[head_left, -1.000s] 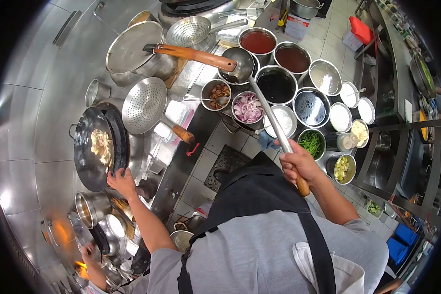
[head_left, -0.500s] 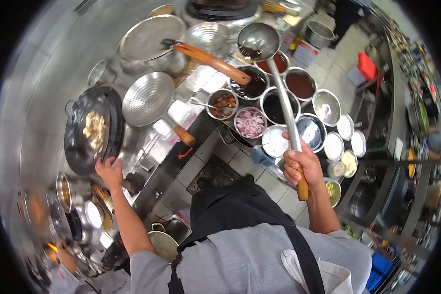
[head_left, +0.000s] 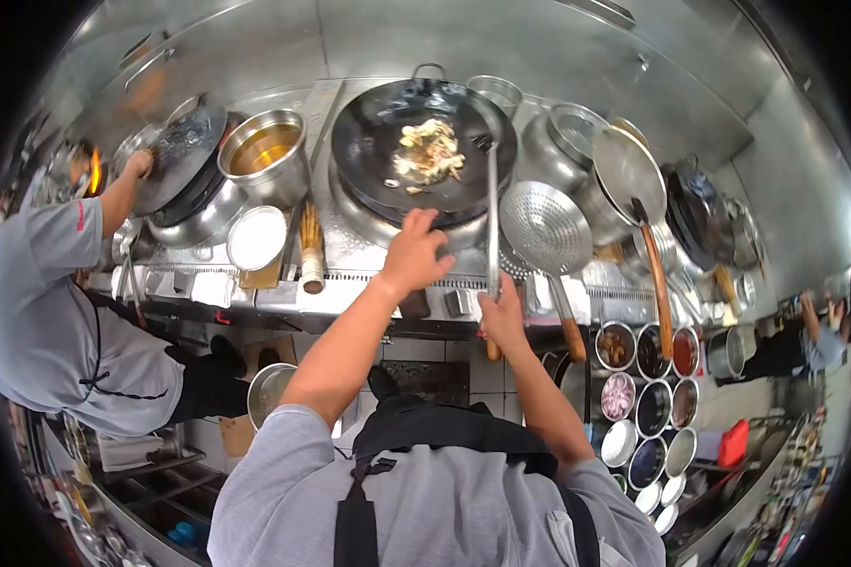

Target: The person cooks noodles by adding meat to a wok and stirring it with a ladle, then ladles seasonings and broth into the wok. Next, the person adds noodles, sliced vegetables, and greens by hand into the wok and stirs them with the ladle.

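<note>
A black wok (head_left: 359, 142) sits on the burner in front of me, with pale cooked pieces of food (head_left: 427, 156) in its middle. My left hand (head_left: 418, 253) is at the wok's near rim, fingers apart and holding nothing; whether the fingertips touch the rim is unclear. My right hand (head_left: 504, 317) is closed around the handle of a long metal ladle (head_left: 493, 213). The ladle's bowl end is over the right side of the wok. Just right of the ladle lies a perforated strainer (head_left: 546, 227) with a wooden handle.
A pot of amber liquid (head_left: 303, 170), a white container (head_left: 257, 238) and a bamboo brush (head_left: 312, 248) stand to the left. Farther left, another person (head_left: 85, 312) handles a wok. On the right are a wooden-handled mesh strainer (head_left: 624, 175) and several sauce and ingredient tubs (head_left: 653, 408).
My view has turned from the tubs to the stove. The ladle has moved from above the tubs to the wok in my right hand. My left hand remains by the wok's rim.
</note>
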### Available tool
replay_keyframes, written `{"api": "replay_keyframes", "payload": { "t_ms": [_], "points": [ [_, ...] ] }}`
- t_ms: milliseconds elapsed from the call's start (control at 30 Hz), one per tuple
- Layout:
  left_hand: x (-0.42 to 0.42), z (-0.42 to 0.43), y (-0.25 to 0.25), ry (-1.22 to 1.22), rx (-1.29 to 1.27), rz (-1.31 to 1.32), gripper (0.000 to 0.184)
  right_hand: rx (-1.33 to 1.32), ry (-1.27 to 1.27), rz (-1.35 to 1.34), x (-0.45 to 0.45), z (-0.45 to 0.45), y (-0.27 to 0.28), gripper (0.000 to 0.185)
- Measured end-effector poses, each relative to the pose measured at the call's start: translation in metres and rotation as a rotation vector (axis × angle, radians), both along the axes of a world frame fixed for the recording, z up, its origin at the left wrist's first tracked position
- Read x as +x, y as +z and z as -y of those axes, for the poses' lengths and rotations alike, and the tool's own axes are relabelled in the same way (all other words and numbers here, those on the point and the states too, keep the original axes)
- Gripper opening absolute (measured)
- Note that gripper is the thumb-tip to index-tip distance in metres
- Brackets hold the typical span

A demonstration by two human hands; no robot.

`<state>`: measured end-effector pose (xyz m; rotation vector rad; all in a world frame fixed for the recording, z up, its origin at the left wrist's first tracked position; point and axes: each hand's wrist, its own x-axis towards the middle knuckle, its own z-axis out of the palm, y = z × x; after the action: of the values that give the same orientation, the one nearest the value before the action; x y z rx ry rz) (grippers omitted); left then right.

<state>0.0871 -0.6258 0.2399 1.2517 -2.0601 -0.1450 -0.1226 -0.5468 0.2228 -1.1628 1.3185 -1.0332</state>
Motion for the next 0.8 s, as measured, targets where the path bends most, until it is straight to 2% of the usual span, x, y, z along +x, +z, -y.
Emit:
{"api": "replay_keyframes", "payload": {
  "t_ms": [100, 133, 200, 300, 333, 433, 533, 600, 667, 733, 800],
  "points": [
    [0.012, -0.001, 0.005, -0.043, 0.012, -0.002, 0.03, -0.037, 0.012, -0.233, 0.02, 0.062, -0.022, 0.055],
    [0.016, -0.002, 0.007, -0.05, 0.012, 0.002, 0.03, -0.187, -0.01, -0.369, 0.012, 0.09, -0.032, 0.054],
    [0.022, -0.004, 0.01, -0.069, 0.025, 0.012, 0.03, -0.185, -0.022, -0.485, 0.019, 0.11, 0.008, 0.063],
    [0.026, -0.006, 0.012, -0.068, 0.06, 0.006, 0.031, -0.15, 0.016, -0.66, 0.017, 0.125, 0.011, 0.065],
    [0.028, -0.005, 0.013, -0.071, 0.073, -0.009, 0.032, -0.025, 0.046, -0.717, 0.022, 0.116, 0.02, 0.067],
    [0.03, -0.005, 0.014, -0.082, 0.098, -0.057, 0.032, 0.253, 0.184, -0.339, 0.041, 0.064, 0.064, 0.067],
    [0.033, -0.008, 0.016, -0.091, 0.092, -0.051, 0.032, 0.084, 0.347, -0.482, 0.024, 0.032, 0.081, 0.066],
    [0.034, -0.009, 0.017, -0.102, 0.111, -0.074, 0.03, -0.208, 0.439, -0.588, -0.005, 0.006, 0.086, 0.063],
    [0.033, -0.005, 0.016, -0.094, 0.104, -0.098, 0.029, -0.138, 0.494, -0.546, -0.027, 0.008, 0.105, 0.061],
    [0.029, -0.005, 0.012, -0.086, 0.088, -0.128, 0.027, 0.314, 0.499, -0.352, -0.047, 0.005, 0.131, 0.06],
    [0.026, -0.004, 0.012, -0.079, 0.096, -0.144, 0.026, 0.37, 0.476, -0.56, -0.042, 0.042, 0.15, 0.063]
  ]
}}
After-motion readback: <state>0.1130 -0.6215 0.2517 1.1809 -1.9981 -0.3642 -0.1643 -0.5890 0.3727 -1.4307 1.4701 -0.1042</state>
